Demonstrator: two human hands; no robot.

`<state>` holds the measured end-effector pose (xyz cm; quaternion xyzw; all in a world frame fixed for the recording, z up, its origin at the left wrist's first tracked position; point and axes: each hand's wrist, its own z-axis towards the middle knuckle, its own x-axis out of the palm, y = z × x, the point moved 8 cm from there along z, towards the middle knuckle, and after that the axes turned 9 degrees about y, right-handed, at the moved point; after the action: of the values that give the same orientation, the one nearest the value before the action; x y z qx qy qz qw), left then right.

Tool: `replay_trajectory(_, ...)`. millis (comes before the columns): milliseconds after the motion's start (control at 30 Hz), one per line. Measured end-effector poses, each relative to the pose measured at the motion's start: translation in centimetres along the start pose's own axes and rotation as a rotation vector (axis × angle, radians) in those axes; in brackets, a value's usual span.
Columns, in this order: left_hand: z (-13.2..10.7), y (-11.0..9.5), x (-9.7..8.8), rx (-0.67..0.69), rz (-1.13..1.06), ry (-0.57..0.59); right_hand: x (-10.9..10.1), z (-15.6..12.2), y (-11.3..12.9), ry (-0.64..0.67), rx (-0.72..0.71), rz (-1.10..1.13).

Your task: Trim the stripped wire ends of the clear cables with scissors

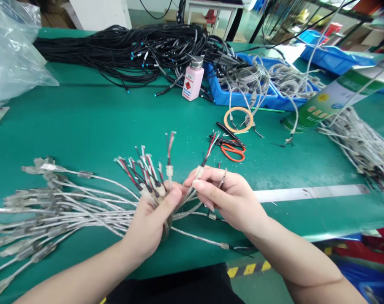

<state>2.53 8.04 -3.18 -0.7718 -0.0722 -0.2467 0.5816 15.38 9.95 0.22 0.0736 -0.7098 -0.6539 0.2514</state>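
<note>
A bundle of clear-jacketed USB cables (93,215) is gripped in my left hand (155,215), its plug ends fanned out on the mat to the left. Stripped red, black and white wire ends (144,169) stick up from that fist. One cable end (169,169) stands apart from the others above my left thumb. Between the thumb and fingers of my right hand (226,192) is another cable end (198,171), its thin bare-tipped wires pointing up. Under my right wrist, a few more cable ends (223,245) lie on the mat.
Orange-handled scissors (232,153), black-handled cutters (228,133) and a tan ring (225,119) lie beyond my right hand. A pink bottle (192,82), black cables (115,48) and a blue bin (223,95) stand behind. A green can (334,99) leans at right beside more cables (359,143).
</note>
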Motion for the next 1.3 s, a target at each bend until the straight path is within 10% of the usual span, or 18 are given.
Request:
replay_trajectory(733, 0.2, -0.8, 0.4, -0.095, -0.187, 0.035, 1.8, -0.8, -0.3, 0.095, 0.105, -0.344)
replay_trajectory(1300, 0.3, -1.1, 0.3, -0.069, -0.096, 0.035, 2.3, -1.1, 1.5, 0.088, -0.216, -0.66)
